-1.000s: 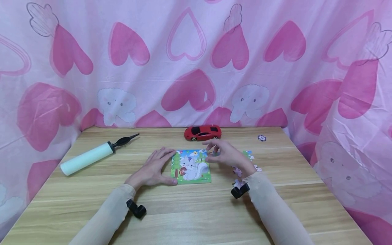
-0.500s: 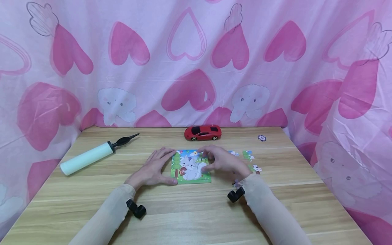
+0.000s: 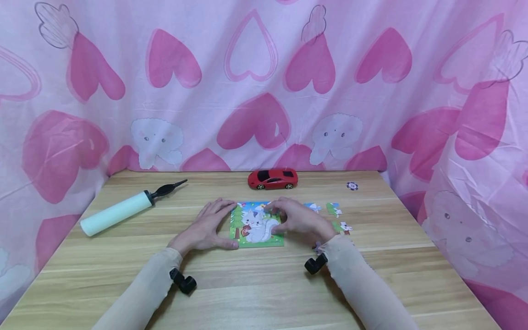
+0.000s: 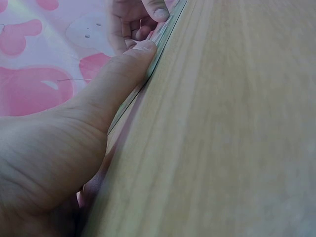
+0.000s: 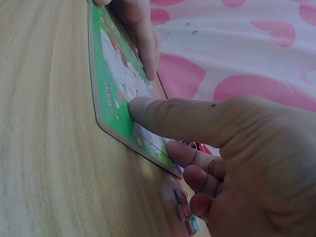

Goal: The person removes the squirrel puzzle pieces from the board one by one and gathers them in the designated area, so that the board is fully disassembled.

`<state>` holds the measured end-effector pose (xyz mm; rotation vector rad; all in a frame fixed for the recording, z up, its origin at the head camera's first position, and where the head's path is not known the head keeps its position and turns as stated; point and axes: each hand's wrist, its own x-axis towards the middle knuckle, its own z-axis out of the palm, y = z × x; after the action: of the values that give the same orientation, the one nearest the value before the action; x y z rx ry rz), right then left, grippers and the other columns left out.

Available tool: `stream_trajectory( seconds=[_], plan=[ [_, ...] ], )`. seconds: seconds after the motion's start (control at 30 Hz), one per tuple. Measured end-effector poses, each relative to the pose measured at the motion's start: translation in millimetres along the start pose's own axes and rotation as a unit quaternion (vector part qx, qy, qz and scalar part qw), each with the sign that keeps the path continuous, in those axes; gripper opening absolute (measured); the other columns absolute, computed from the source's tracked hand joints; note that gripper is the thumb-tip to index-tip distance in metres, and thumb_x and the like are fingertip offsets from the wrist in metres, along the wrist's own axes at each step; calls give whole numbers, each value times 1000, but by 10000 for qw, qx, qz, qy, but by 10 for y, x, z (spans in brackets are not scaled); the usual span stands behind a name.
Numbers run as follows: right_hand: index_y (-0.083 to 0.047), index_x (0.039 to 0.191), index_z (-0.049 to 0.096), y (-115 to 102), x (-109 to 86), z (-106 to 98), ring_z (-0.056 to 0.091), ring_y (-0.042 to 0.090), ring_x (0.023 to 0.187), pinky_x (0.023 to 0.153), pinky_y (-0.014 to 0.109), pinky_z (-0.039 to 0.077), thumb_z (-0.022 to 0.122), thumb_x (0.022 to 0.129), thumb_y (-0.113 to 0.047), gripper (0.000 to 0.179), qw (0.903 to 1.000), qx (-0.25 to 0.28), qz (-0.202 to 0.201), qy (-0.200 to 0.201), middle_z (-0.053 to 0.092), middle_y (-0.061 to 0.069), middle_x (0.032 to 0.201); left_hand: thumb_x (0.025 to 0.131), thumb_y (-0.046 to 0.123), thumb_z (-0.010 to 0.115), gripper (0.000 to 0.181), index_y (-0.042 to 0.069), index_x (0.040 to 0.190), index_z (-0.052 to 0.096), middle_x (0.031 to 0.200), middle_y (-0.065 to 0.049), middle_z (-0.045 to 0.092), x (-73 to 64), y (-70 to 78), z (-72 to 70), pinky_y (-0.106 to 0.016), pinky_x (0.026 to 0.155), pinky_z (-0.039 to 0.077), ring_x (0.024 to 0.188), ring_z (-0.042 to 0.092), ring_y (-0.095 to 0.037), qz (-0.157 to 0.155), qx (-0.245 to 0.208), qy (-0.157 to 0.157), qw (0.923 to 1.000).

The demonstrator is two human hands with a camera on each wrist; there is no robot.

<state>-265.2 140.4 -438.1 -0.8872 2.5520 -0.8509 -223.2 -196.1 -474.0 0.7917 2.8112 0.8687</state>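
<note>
A flat squirrel picture puzzle (image 3: 253, 229) lies on the table between both hands. My left hand (image 3: 202, 229) is spread along its left side, fingers straight at the top corner, thumb at the lower one. The thumb (image 4: 129, 64) stays close along the puzzle edge in the left wrist view. Over the upper right part of the picture is my right hand (image 3: 299, 217). Its thumb (image 5: 173, 116) touches the puzzle's face, while the other fingers (image 5: 200, 180) bend beside the right edge. The right index finger is largely hidden, so I cannot tell whether it pinches a piece.
Several loose puzzle pieces (image 3: 334, 209) lie right of the puzzle, some hidden by my right arm. Behind stands a red toy car (image 3: 272, 179). A pale hand pump (image 3: 117, 214) lies left; a small round token (image 3: 352, 185) sits at the back right.
My right hand has moved left and down from beside the puzzle onto its upper right part, and barely moved in the last half second. My left hand has stayed put.
</note>
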Motion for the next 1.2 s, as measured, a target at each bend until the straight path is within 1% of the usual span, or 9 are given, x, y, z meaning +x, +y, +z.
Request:
stream_trajectory(
  seconds=[0.17, 0.4, 0.53, 0.63, 0.83, 1.0, 1.2],
  plan=[
    [-25, 152, 69, -1, 1, 18, 58, 21, 111, 98, 38, 56, 92, 96, -22, 60, 9999, 55, 54, -83, 64, -1, 131, 79, 68, 93, 125, 10, 175, 36, 180, -11, 32, -6, -5, -1, -66, 139, -1, 171, 10, -46, -18, -29, -11, 10000],
    [-27, 150, 72, -18, -10, 17, 56, 22, 113, 97, 39, 56, 90, 97, -21, 56, 9999, 103, 30, -117, 61, 0, 129, 78, 69, 93, 127, 11, 175, 36, 180, -11, 32, -7, -3, -2, -66, 139, -1, 171, 10, -46, -56, -19, 1, 10000],
    [-29, 148, 72, -19, -19, 15, 55, 21, 115, 99, 39, 56, 90, 97, -23, 55, 9997, 218, 83, -108, 61, -2, 132, 78, 70, 93, 127, 11, 175, 36, 180, -11, 32, -5, -2, -2, -66, 139, -1, 171, 10, -46, -54, -4, 2, 10000],
    [-29, 148, 71, -21, -20, 12, 56, 21, 115, 99, 40, 56, 90, 97, -23, 55, 9996, 258, 85, -107, 62, -2, 132, 78, 70, 93, 126, 11, 175, 36, 180, -11, 33, -4, 0, -2, -66, 139, 0, 171, 11, -46, -42, 10, 1, 10000],
    [-28, 149, 72, -32, -29, 8, 57, 23, 110, 96, 40, 56, 91, 97, -21, 56, 9997, 216, 32, -104, 61, -1, 130, 79, 69, 93, 126, 10, 174, 36, 179, -12, 33, -5, 8, -7, -66, 139, 0, 171, 11, -46, -24, 7, 6, 10000],
    [-29, 148, 72, -22, -29, 0, 57, 23, 111, 96, 40, 56, 90, 97, -21, 55, 9997, 199, 57, -95, 60, 0, 131, 79, 69, 93, 126, 9, 174, 36, 179, -12, 33, -3, 17, -11, -66, 139, -1, 171, 12, -46, -24, 8, 4, 10000],
    [-30, 147, 73, -8, -28, 2, 57, 23, 113, 98, 40, 55, 87, 100, -18, 51, 9997, 209, 135, -63, 60, -1, 131, 79, 68, 93, 125, 9, 174, 36, 180, -12, 32, -5, 25, -13, -66, 139, -2, 171, 10, -46, -44, -26, -16, 10000]
  ],
)
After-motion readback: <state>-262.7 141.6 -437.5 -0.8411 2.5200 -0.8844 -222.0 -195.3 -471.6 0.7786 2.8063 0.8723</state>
